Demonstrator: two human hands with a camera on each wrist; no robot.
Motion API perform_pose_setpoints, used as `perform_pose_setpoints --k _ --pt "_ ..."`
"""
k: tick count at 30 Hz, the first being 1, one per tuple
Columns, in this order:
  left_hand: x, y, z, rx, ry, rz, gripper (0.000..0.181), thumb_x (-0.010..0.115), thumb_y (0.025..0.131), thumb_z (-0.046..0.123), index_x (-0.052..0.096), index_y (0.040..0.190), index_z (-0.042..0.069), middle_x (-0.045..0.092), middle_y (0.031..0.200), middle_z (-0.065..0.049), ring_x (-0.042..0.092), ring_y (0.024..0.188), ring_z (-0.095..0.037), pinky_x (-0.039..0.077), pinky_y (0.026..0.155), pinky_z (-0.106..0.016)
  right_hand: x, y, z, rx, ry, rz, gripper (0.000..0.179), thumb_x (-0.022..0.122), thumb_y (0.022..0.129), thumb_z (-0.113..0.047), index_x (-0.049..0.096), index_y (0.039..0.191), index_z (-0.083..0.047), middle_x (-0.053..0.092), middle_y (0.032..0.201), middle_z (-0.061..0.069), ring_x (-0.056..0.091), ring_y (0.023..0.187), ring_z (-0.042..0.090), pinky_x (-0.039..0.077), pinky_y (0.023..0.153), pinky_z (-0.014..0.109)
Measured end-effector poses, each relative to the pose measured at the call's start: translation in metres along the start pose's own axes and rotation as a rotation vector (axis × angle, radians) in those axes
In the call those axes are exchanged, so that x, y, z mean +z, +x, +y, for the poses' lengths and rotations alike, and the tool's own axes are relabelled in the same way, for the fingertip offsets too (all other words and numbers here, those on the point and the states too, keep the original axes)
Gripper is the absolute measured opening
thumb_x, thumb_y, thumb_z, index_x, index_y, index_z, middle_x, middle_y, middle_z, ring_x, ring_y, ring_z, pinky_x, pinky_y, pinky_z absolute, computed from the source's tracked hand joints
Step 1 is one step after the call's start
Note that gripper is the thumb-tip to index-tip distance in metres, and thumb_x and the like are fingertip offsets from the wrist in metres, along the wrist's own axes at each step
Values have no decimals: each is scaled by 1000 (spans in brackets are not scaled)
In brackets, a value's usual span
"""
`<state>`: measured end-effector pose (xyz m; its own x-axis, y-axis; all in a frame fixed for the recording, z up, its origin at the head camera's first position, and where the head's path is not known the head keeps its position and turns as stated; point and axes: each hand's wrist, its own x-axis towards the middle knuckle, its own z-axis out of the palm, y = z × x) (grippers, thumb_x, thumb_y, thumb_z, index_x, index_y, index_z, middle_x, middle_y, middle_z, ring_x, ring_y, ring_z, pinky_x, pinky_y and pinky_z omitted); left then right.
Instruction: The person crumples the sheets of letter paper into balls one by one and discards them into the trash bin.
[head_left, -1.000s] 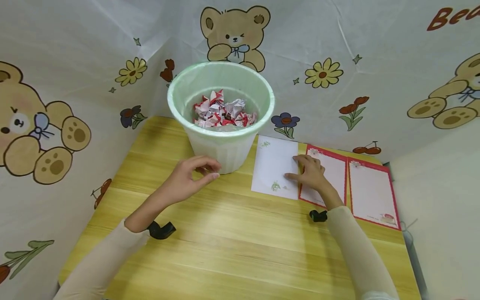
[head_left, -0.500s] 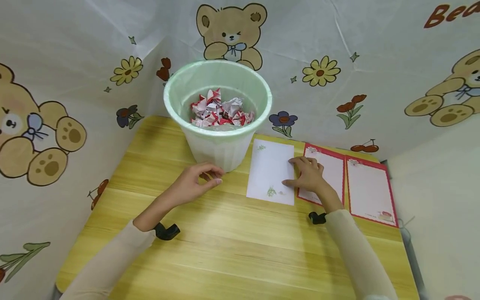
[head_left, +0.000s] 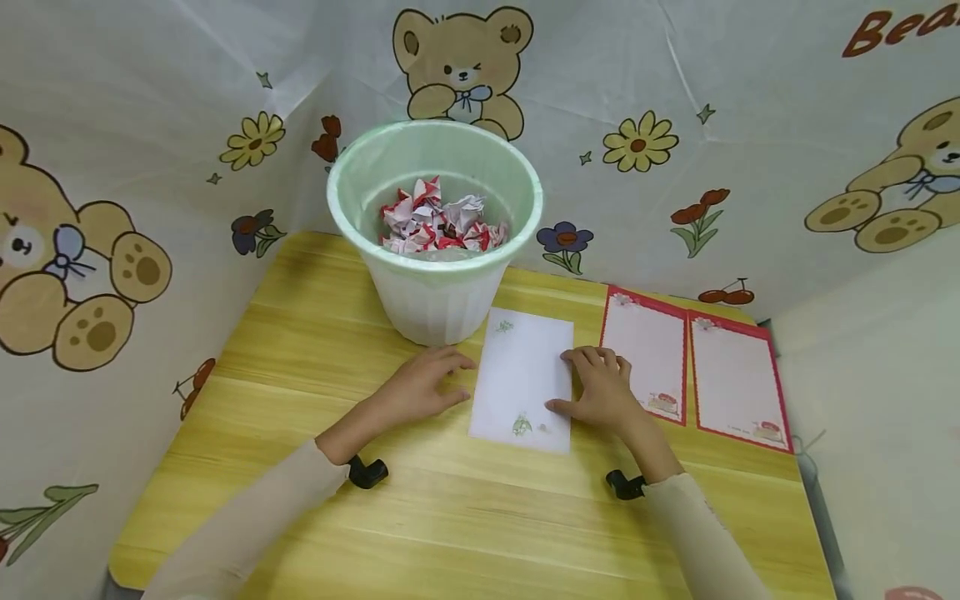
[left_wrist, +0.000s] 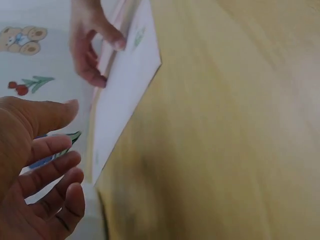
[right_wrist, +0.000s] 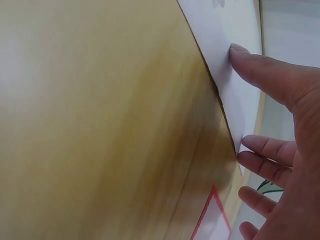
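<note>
A white sheet of paper with small green plant prints lies flat on the wooden table. My right hand rests its thumb and fingertips on the sheet's right edge; in the right wrist view the thumb lies on the paper, the fingers spread along its border. On the other side, my left hand hovers just left of the sheet, thumb and fingers apart with nothing between them. The left wrist view shows that hand with its fingers loosely bent, close by the paper.
A pale green bin holding crumpled red and white paper stands behind the left hand. Two red-bordered sheets, one nearer and one farther right, lie beside the right hand. A bear-printed cloth hangs behind the table.
The white sheet has slid toward me and to the left with my right hand, away from the red-bordered sheets. My left hand has come nearer to the sheet's left edge.
</note>
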<state>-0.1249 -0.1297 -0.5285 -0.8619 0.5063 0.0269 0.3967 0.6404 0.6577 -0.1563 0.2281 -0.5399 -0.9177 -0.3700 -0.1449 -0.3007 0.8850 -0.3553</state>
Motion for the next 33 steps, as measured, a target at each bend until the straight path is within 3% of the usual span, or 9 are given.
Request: perform_pose_setpoints --k 4,8,13,18,28,33 --pt "19 5 -1 -2 76 -41 63 88 92 38 65 146 16 62 147 -3 52 141 -28 47 119 -50 8 -14 -10 -16 0 1 88 90 81 -56 55 146 -9 53 155 17 36 148 48 19 119 75" --pt "32 7 -1 2 168 -82 81 91 86 50 58 152 18 54 155 -4 46 140 -27 46 120 -48 13 -27 -18 -26 -9 3 90 91 79 -59 55 146 -11 54 157 14 37 149 45 22 119 72" --pt "39 4 0 4 232 -136 99 92 79 61 50 158 17 46 160 -4 42 134 -25 43 117 -50 18 -41 -21 -40 -15 13 95 93 74 -63 56 146 -14 56 155 10 41 147 43 26 117 71" --pt "39 3 0 -24 257 -158 111 90 77 67 42 162 15 40 165 -6 39 139 -28 39 120 -54 20 -47 -18 -52 18 9 101 93 73 -64 54 154 -19 52 161 8 40 147 40 26 114 71" --pt "36 8 -2 -11 288 -171 111 89 75 72 43 161 17 42 163 -4 39 138 -28 38 121 -54 22 -41 -9 -61 87 15 100 96 72 -62 55 153 -20 50 160 12 33 147 46 21 116 74" --pt "35 8 -1 1 250 -166 95 91 76 67 54 150 19 50 154 0 42 133 -25 39 119 -53 23 -40 -8 -66 127 29 86 96 73 -58 62 142 -19 56 152 11 37 141 46 21 113 74"
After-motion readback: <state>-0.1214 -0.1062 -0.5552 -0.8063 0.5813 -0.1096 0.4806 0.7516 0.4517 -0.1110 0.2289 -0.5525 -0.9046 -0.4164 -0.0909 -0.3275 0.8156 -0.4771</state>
